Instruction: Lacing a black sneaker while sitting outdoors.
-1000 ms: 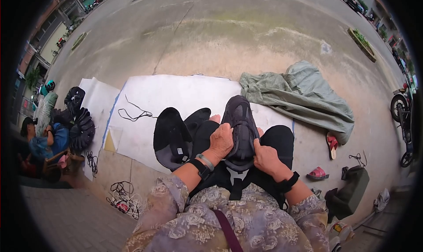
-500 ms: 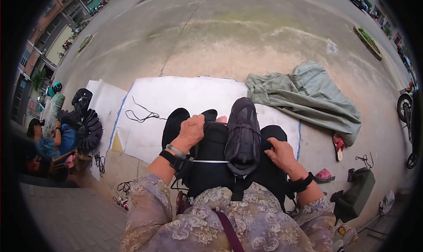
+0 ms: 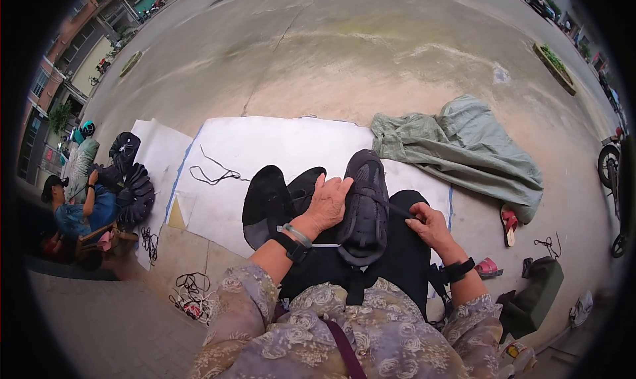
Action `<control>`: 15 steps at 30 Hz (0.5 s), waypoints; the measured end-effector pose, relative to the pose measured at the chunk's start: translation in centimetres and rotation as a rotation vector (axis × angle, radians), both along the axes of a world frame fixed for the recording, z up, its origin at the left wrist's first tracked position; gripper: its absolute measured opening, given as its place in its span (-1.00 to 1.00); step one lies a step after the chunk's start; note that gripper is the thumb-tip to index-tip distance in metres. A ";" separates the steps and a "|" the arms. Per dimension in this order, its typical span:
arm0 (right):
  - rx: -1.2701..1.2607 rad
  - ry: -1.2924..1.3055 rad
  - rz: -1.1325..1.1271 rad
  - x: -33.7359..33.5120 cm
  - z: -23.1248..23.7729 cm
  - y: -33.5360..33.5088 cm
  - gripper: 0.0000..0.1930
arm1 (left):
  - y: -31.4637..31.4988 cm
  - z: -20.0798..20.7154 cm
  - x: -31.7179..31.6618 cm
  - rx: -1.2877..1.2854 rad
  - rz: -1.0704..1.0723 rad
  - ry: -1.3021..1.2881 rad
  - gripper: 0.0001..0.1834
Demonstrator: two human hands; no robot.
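A dark grey shoe (image 3: 366, 203) lies on my lap, its toe pointing away from me. My left hand (image 3: 326, 203) has its fingers bent and closed against the shoe's left edge, back of the hand up. To the right of the shoe, my right hand (image 3: 429, 225) pinches a dark lace (image 3: 399, 211) that runs taut from the shoe's side. Just left of my left hand is a black shoe-shaped piece (image 3: 266, 203), with another dark one (image 3: 306, 184) beside it, partly hidden.
A white sheet (image 3: 278, 137) covers the ground ahead, with a loose black lace (image 3: 218, 175) on it. Right of it are a green cloth (image 3: 457, 141) and red sandals (image 3: 509, 223). A seated person (image 3: 83, 210) is at far left beside black shoes (image 3: 134, 192). Tangled cords (image 3: 192, 293) lie lower left.
My left hand has moved right, from holding a stretched lace out to the left, to the shoe's edge. The right hand has shifted slightly right. The shoe stays on my lap.
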State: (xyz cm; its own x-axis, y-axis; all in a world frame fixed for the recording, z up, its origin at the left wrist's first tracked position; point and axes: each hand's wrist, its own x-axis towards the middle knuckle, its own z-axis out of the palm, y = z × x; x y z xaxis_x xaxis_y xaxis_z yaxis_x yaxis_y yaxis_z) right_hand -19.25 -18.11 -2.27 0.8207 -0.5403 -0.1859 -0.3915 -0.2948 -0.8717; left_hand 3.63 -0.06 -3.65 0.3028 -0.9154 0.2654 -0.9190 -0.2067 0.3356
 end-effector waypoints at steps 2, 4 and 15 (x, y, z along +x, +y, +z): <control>-0.019 -0.029 -0.038 -0.1 -0.7 0.1 -0.75 | -0.7 -1.0 -0.1 0.012 0.042 0.105 -0.65; -0.102 -0.028 -0.053 -0.6 -1.0 0.0 -0.75 | -0.9 -1.5 -0.4 0.024 0.087 0.213 -0.81; -0.813 -0.134 0.068 -12.4 6.1 -4.3 -0.83 | 7.3 4.0 10.7 -0.014 0.319 -0.108 -0.90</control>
State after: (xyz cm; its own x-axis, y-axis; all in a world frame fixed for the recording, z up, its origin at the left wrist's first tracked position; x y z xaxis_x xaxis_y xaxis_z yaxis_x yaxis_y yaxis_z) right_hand -31.70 -22.38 3.84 0.8440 -0.4121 0.3433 -0.2580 -0.8731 -0.4137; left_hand 14.32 7.22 0.33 0.5425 -0.7751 0.3238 -0.8394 -0.4853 0.2448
